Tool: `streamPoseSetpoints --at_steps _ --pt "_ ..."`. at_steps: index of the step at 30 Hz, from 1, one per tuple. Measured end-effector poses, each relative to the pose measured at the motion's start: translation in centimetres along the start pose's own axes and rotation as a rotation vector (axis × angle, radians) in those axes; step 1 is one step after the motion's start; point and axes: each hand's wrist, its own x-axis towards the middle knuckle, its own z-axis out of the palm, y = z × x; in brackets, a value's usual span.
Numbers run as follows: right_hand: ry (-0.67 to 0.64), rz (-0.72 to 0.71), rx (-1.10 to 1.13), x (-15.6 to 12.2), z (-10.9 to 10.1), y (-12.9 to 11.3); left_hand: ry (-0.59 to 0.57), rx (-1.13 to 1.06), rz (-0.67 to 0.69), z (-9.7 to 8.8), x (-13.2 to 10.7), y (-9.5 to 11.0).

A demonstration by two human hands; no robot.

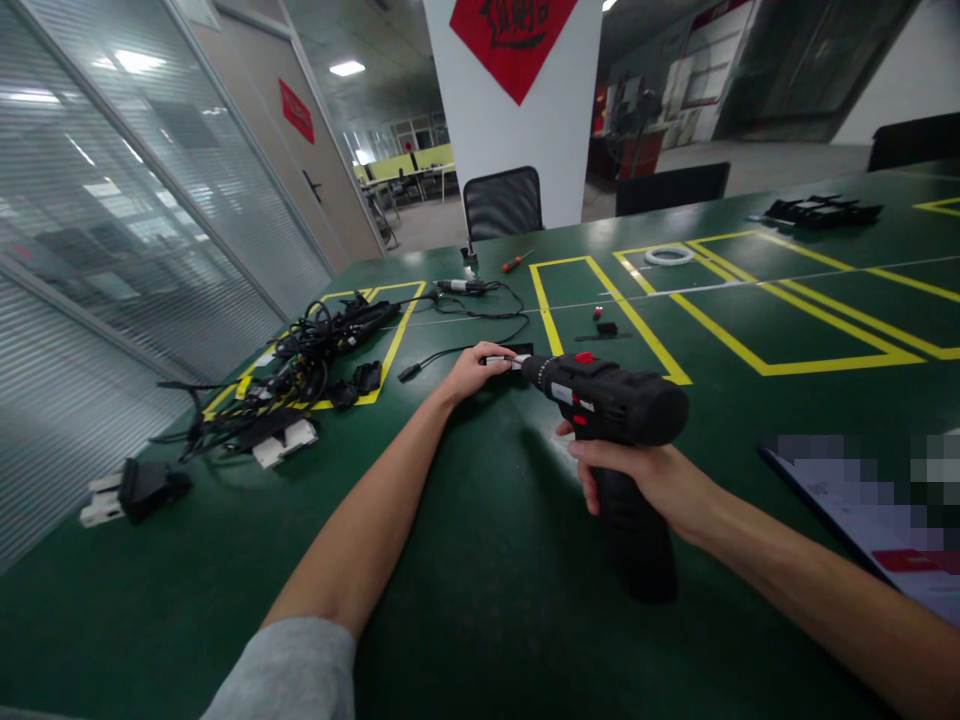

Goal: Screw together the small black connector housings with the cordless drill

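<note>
My right hand (630,468) is wrapped round the grip of a black cordless drill (611,395) with red details. The drill lies level and points left, its bit reaching a small black and silver part (517,352) on the table. On that part's left end, the fingers of my left hand (478,368) are closed, pressing it near the drill tip. The fingertips cover some of the part, so its kind does not show. Beside my left hand runs a black cable (442,352) with a plug end (409,373).
On the green table (465,600), a heap of black cables (315,340) lies left, near white-and-black pieces (285,443). An orange screwdriver (513,264), a white ring (669,256) and small black bits (606,328) lie farther back. A flat screen device (847,510) is at right.
</note>
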Motion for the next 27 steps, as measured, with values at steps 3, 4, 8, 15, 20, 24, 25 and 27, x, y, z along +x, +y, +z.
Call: streamPoseSetpoints --at_steps 3,4,8,15,20,24,25,27 --pt "-0.004 0.007 0.006 -0.2 -0.2 0.1 0.006 0.006 0.014 0.0 0.0 -0.1" --pt "-0.002 0.013 0.005 -0.4 -0.3 0.0 0.008 0.008 0.018 0.0 0.0 -0.1" --pt "-0.007 0.034 -0.019 -1.0 0.1 -0.3 0.008 0.032 0.007 0.0 0.0 0.2" --pt "-0.022 0.072 -0.206 -1.3 0.4 -0.2 0.004 0.033 0.005 0.1 -0.1 0.3" --pt "-0.01 0.062 -0.221 -0.9 0.1 0.1 0.002 0.028 0.014 0.0 -0.1 0.1" --pt "-0.001 0.081 -0.181 -0.9 0.1 0.1 -0.002 0.028 0.029 -0.1 -0.1 0.1" --pt "-0.005 0.081 -0.173 -0.9 0.1 0.1 -0.003 0.03 0.026 -0.1 -0.1 0.1" --pt "-0.013 0.081 -0.161 -0.9 0.0 0.2 -0.002 0.033 0.017 0.0 -0.1 0.2"
